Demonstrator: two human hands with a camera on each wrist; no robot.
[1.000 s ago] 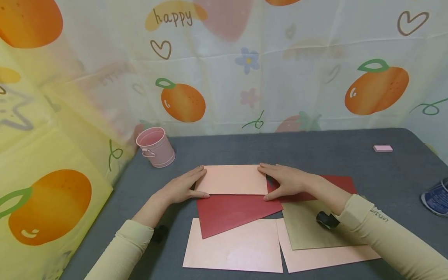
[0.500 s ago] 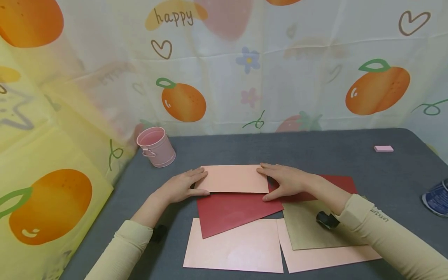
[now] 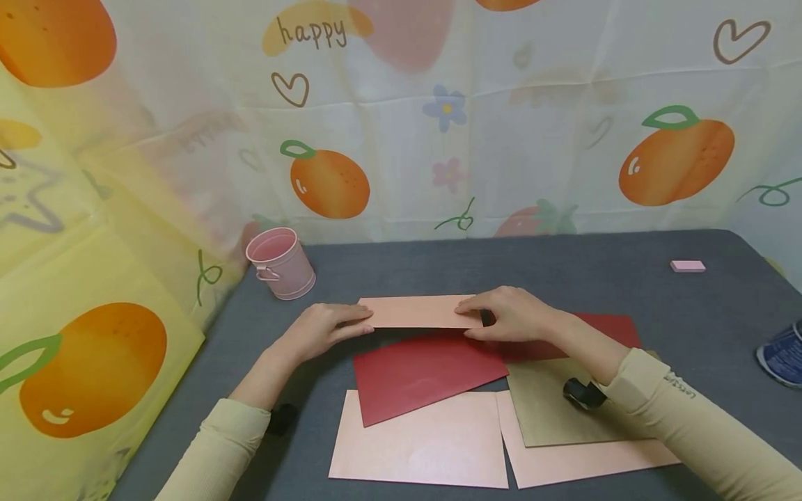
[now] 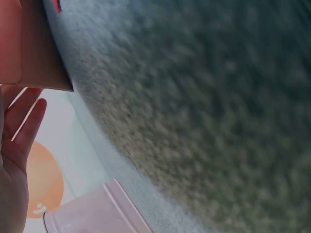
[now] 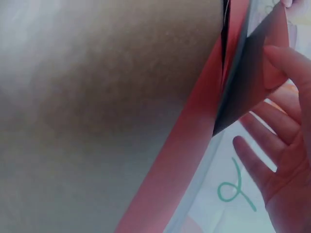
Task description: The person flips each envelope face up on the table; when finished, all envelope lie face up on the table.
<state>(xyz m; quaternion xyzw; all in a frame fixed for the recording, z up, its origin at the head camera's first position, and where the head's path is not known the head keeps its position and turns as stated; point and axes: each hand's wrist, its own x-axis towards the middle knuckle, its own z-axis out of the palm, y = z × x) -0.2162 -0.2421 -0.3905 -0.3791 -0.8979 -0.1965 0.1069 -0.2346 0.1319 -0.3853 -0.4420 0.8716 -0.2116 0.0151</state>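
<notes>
Both hands hold a peach paper envelope [image 3: 410, 312] by its two short ends, at the far middle of the grey table. My left hand [image 3: 318, 332] pinches the left end, fingers on the top face and thumb at the near edge. My right hand [image 3: 510, 315] grips the opposite end the same way. The envelope is tilted, its near edge raised over a red envelope [image 3: 426, 379]. In the right wrist view the thumb lies on a lighter, flap-like part [image 5: 276, 73] of its shaded underside. The left wrist view shows the fingers [image 4: 30, 124] behind its corner.
Two pale pink envelopes [image 3: 416, 442] lie nearest me, with a gold one [image 3: 545, 410] and another red one [image 3: 604, 327] overlapping at right. A pink bucket [image 3: 282, 268] stands back left. A pink eraser-like block [image 3: 687, 266] and a blue tin [image 3: 783, 355] are at right.
The peach envelope's near edge has lifted and tipped up, so its face looks narrower. Both thumbs have risen with it, and more of the red envelope beneath shows.
</notes>
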